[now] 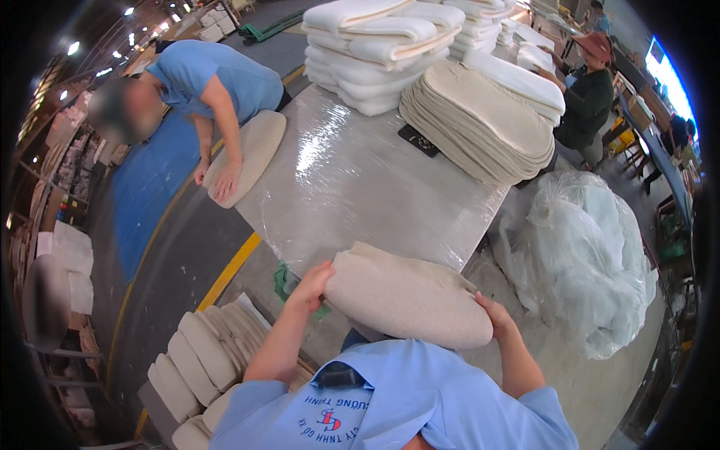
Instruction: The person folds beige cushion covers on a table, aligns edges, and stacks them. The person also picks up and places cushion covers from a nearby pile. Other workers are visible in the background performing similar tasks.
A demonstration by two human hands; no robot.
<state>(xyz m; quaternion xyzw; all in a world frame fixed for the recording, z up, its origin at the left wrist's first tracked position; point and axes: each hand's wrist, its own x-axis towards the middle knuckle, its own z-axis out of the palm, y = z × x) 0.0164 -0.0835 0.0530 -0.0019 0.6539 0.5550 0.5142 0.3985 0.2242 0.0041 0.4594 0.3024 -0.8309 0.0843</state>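
- While the left grip (313, 286) pinches the left end of a beige fabric-covered cushion (409, 300), the right grip (495, 315) pinches its right end; both closed on the fabric, some fingers hidden.
- Cushion: at the near edge of the worktop (360, 202), in front of the wearer's chest, left end higher in view than right. Can't tell if its underside touches the worktop.
- Worktop: grey, shiny clear film over it.
- Far right of worktop: tall stack of beige oval pads (472, 127), black flat rectangular item (418, 139) just beside it.
- Behind that: stack of folded white pads (375, 45).
- Right of worktop: large clear plastic bundle (581, 255).
- Lower left, by the wearer's left arm: group of beige cushions (199, 356), close together.
- Left of worktop: co-worker in light-blue shirt (217, 75) bent forward, hands on a beige oval cushion (259, 146) near the worktop's left edge.
- Upper right: another person in dark top and reddish hat (589, 94).
- Floor left: yellow line (232, 270).
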